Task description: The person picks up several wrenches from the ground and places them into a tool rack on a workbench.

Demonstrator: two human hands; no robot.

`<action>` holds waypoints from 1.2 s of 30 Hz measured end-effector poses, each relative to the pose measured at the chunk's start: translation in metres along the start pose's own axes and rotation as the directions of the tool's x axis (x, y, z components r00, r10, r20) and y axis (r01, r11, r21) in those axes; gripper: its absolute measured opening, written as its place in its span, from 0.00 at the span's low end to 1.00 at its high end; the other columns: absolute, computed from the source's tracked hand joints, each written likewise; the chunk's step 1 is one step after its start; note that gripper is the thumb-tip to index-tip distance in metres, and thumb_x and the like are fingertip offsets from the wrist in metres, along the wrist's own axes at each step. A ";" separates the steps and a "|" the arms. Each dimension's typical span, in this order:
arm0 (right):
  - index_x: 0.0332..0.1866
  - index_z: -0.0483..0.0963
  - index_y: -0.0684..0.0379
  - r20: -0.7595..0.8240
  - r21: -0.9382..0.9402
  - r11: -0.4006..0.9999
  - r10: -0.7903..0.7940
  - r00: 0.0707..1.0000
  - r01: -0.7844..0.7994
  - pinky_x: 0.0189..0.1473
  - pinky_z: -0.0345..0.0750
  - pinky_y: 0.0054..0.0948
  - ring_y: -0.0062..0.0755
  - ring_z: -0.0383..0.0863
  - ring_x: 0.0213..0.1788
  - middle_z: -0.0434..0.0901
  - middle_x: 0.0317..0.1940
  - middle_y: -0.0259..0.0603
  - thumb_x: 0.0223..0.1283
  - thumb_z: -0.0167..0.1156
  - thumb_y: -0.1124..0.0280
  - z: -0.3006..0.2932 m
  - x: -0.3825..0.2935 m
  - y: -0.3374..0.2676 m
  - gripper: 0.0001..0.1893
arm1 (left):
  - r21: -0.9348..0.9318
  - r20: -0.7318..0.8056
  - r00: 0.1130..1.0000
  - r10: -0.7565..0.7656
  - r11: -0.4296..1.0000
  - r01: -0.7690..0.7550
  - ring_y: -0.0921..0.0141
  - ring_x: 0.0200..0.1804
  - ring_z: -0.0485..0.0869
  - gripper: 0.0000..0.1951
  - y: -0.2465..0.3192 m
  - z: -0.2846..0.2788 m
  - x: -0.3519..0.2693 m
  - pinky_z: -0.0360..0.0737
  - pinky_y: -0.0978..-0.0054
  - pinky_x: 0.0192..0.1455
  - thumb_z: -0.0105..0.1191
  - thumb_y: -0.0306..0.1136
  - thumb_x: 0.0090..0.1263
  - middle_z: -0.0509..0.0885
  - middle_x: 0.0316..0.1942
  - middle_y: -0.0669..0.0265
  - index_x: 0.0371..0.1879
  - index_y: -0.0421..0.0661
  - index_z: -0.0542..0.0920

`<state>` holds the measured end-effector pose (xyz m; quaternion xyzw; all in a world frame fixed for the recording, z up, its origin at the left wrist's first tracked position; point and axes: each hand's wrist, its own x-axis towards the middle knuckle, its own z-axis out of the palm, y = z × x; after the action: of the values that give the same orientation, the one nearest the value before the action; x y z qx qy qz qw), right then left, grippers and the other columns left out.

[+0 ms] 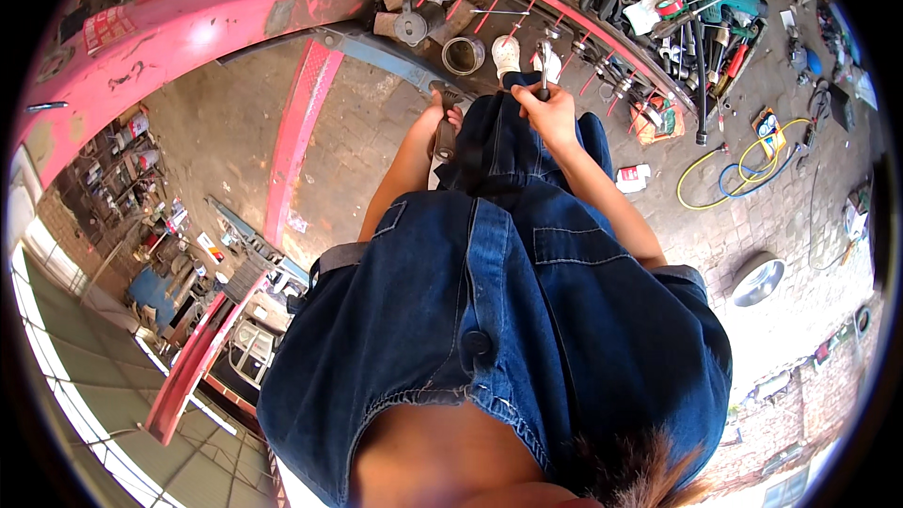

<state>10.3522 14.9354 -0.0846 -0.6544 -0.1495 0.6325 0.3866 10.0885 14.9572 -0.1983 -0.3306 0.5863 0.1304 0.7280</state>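
Observation:
My left hand (pixel 446 116) is closed around a dark metal tool with a long handle (pixel 444 137), which looks like an adjustable wrench; its upper end lies by the blue steel beam (pixel 395 62). In my right hand (pixel 552 111) is a ratchet wrench (pixel 544 60), gripped by its dark handle, with the chrome head pointing away from me. Beyond it runs a red rack with thin rods (pixel 564 10), and metal parts hang on several of the rods. A round metal can (pixel 463 56) stands on the floor between the beam and my white clogs (pixel 506 55).
A large pink steel beam (pixel 204 32) curves across the upper left, with a pink strut (pixel 305 141) below it. At upper right lies a tray of tools (pixel 681 49) with a teal power drill (pixel 734 1). Yellow and blue hoses (pixel 741 187) and a metal bowl-shaped lamp shade (pixel 758 279) lie right.

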 end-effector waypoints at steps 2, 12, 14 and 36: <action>0.24 0.77 0.63 -0.060 -0.082 0.996 0.035 0.998 -0.040 0.21 0.67 0.18 0.15 0.73 0.16 0.77 0.14 0.33 0.49 0.70 0.62 -0.006 0.009 0.014 0.14 | -0.080 0.070 0.997 -0.044 0.996 0.049 0.81 0.16 0.67 0.34 0.007 -0.017 0.007 0.66 0.85 0.19 0.50 0.71 0.55 0.70 0.19 0.75 0.24 0.45 0.68; 0.25 0.80 0.65 -0.457 -0.112 0.974 0.125 0.881 -0.196 0.27 0.76 0.21 0.23 0.81 0.21 0.82 0.17 0.38 0.44 0.70 0.59 -0.032 0.074 0.082 0.16 | -0.100 0.091 0.995 -0.031 0.994 0.041 0.80 0.18 0.67 0.35 0.018 -0.044 0.016 0.65 0.83 0.19 0.40 0.74 0.59 0.70 0.19 0.76 0.25 0.46 0.69; 0.25 0.81 0.65 -0.474 -0.174 0.966 0.086 0.876 -0.190 0.29 0.77 0.22 0.25 0.82 0.21 0.82 0.18 0.38 0.44 0.70 0.59 -0.030 0.079 0.079 0.16 | -0.115 0.116 0.993 -0.019 0.993 0.032 0.80 0.18 0.67 0.35 0.018 -0.047 0.013 0.65 0.82 0.19 0.39 0.73 0.60 0.70 0.19 0.75 0.25 0.46 0.69; 0.37 0.75 0.61 -0.357 0.138 0.990 0.019 0.934 0.033 0.14 0.59 0.22 0.17 0.62 0.11 0.71 0.16 0.30 0.64 0.57 0.67 -0.064 0.068 0.068 0.07 | -0.249 0.171 0.985 -0.008 0.967 0.051 0.82 0.17 0.68 0.28 0.009 -0.049 0.012 0.66 0.86 0.20 0.54 0.64 0.60 0.70 0.19 0.76 0.26 0.47 0.69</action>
<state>10.4033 14.9172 -0.1867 -0.7286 -0.0338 0.5106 0.4553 10.0488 14.9305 -0.2175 -0.4168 0.4963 0.2205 0.7289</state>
